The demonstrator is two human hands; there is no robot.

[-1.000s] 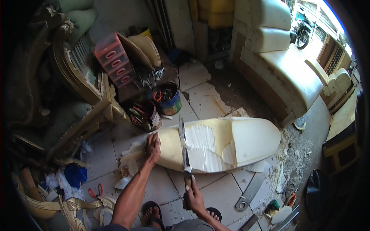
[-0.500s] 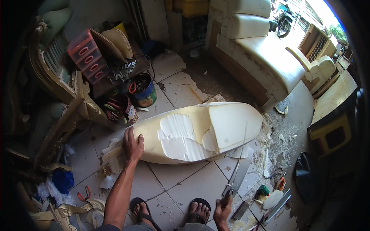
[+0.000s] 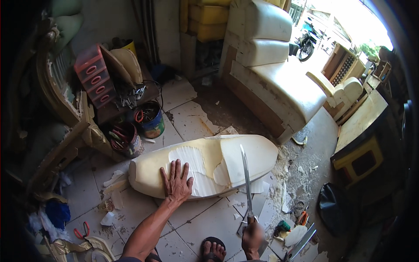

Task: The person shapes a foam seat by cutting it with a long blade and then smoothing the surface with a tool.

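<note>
Foam block [image 3: 207, 163] near me, my left hand [image 3: 177, 183] on it, knife [image 3: 247, 185] in my right hand [image 3: 253, 238]; sofa [image 3: 273, 76] far right.

Seat [image 3: 207, 165]: long, cream-yellow foam, rounded ends, lying top up on tiled floor [image 3: 192, 227], long axis left-right, right end slightly higher in view. Rough white patch cut across the middle; right section smoother, paler. Knife [image 3: 247, 185]: long, narrow, grey blade, near upright in view, tip overlapping the right section, contact unclear.
</note>
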